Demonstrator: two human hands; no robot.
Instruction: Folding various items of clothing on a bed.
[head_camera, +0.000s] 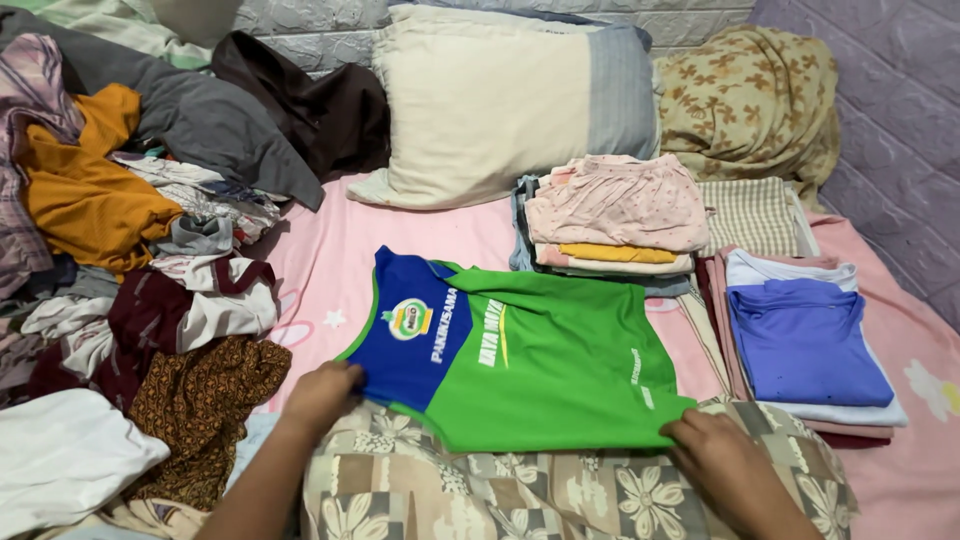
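Note:
A green and blue sports jersey (540, 360) lies partly folded on the pink bedsheet (340, 250) in front of me. My left hand (322, 392) pinches its near left corner at the blue part. My right hand (718, 455) holds the near right corner of the green part. Both corners rest over a floral patterned cloth (520, 495) across my lap.
A heap of unfolded clothes (120, 260) fills the left side. Folded stacks stand behind and to the right: a pink-topped pile (615, 205), a checked cloth (748, 215), a blue shirt pile (805, 340). Two pillows (510, 95) lean on the wall.

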